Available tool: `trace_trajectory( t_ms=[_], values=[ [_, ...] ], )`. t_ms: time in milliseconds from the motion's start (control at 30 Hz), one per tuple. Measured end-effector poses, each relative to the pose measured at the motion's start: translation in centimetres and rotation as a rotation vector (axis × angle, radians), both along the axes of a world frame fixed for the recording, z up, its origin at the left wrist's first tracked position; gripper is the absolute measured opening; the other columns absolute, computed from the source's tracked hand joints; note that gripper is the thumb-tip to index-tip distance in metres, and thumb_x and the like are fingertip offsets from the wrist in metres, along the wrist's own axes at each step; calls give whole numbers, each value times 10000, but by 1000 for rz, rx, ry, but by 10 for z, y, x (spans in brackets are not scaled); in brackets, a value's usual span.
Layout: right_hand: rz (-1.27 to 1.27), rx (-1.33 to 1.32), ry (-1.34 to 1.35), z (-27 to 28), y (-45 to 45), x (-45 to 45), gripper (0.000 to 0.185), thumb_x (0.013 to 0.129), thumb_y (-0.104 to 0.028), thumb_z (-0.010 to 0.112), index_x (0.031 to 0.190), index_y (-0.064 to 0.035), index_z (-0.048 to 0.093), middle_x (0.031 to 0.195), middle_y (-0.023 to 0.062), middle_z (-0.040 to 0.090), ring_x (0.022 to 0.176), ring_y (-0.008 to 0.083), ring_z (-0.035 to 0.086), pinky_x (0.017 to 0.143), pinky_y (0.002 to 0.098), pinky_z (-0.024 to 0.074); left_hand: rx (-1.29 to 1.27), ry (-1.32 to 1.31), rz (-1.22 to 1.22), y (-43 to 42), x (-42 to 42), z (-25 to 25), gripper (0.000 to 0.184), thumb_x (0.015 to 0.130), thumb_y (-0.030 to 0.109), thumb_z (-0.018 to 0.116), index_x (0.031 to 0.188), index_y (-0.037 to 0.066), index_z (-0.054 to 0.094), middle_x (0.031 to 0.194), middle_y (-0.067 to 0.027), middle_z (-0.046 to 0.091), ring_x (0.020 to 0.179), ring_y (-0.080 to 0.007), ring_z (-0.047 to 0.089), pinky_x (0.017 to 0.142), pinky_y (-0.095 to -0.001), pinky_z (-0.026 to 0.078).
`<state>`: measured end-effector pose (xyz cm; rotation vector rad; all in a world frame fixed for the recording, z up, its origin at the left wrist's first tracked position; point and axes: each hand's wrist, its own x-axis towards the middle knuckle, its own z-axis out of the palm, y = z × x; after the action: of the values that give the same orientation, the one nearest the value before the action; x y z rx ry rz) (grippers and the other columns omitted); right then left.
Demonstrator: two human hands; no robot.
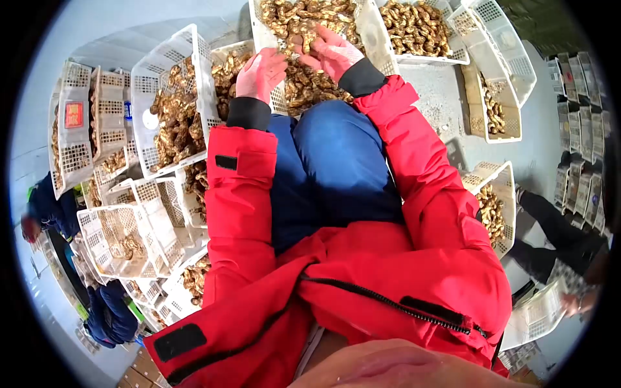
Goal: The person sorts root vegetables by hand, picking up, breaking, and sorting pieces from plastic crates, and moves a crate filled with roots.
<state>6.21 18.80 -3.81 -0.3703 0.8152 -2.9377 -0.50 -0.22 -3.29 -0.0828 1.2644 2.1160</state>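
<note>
A white plastic crate (pixel 381 39) full of brown-and-cream mushrooms (pixel 323 14) lies just past my knees. My left hand (pixel 261 74) is over its near left edge, palm inward, with slightly bent fingers apart and nothing visible in them. Across from it, my right hand (pixel 335 54) hovers low over the mushrooms with its fingers spread. One mushroom (pixel 300 43) lies close to the right fingertips; I cannot make out whether they touch it. More mushrooms (pixel 304 87) show between my wrists, partly hidden by my knees.
To the left, a tilted crate (pixel 202 90) of mushrooms stands beside several stacked crates (pixel 123 229). Another full crate (pixel 462 55) sits at the upper right, with smaller loads (pixel 493 110) below it. At right, a person's hand (pixel 577 302) is near a white crate (pixel 533 320).
</note>
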Motion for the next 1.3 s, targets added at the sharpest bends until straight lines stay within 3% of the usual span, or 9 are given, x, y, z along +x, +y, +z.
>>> trace_trajectory(
  t_ms=[267,567,600,733,767,1067,1200,1233,1300],
  values=[
    [-143,147,-13,-1,10,-1,488,724,-81,561,1180,-30,392,719,-10,460,760,108,496,850,379,422,-155,52,-85,15,15,24,416,853,272,473,1143,-22,424,1084,-196,509,976,-289,518,847,-372,411],
    [-414,1300,47,37,8,-14,435,713,-246,600,1114,-97,523,896,76,610,793,132,574,715,254,446,270,96,-147,13,12,8,493,831,191,518,1246,14,319,1232,-160,391,1097,-316,411,978,-406,303],
    [-170,1039,-199,60,14,-11,435,803,-188,525,1181,-1,416,855,49,566,639,102,541,479,192,417,341,2,-138,11,7,7,479,833,164,508,1243,1,320,1226,-184,397,1103,-335,407,992,-402,283],
    [-225,848,-429,5,61,-23,445,802,-132,514,1207,6,390,814,32,564,625,68,506,495,182,396,283,32,-122,6,10,9,504,830,137,507,1243,-52,287,1224,-214,389,1140,-352,371,989,-396,267],
    [-380,1789,-191,-49,97,-39,390,733,-315,554,1079,-135,561,880,72,615,756,146,583,704,275,445,288,58,-136,5,8,8,511,829,134,508,1242,-62,280,1223,-216,389,1147,-354,364,984,-395,270],
    [538,2694,313,-152,42,-30,425,765,-270,518,1161,-129,455,956,135,586,927,236,562,794,309,450,256,-37,-96,8,4,2,422,893,181,303,1252,-38,262,1279,-269,286,1192,-386,281,999,-422,217],
    [405,2490,-31,-160,56,-49,301,773,-210,476,1056,-125,529,960,136,585,914,274,560,781,361,454,310,-88,-8,16,11,21,411,901,175,270,1256,-30,239,1293,-275,255,1203,-394,254,1019,-426,188],
    [256,2409,-30,-150,69,-44,295,783,-243,482,1050,-139,554,976,116,594,910,272,560,796,364,444,714,-222,-149,3,-7,-11,397,892,145,309,1250,-24,273,1272,-265,304,1170,-383,325,1005,-425,227],
    [-26,2098,-312,-139,89,-44,370,761,-336,541,1110,-213,531,1045,92,575,911,246,569,799,327,443,397,-7,-101,5,0,2,419,865,150,383,1242,-17,307,1232,-241,371,1124,-354,392,974,-416,272]
  ],
)
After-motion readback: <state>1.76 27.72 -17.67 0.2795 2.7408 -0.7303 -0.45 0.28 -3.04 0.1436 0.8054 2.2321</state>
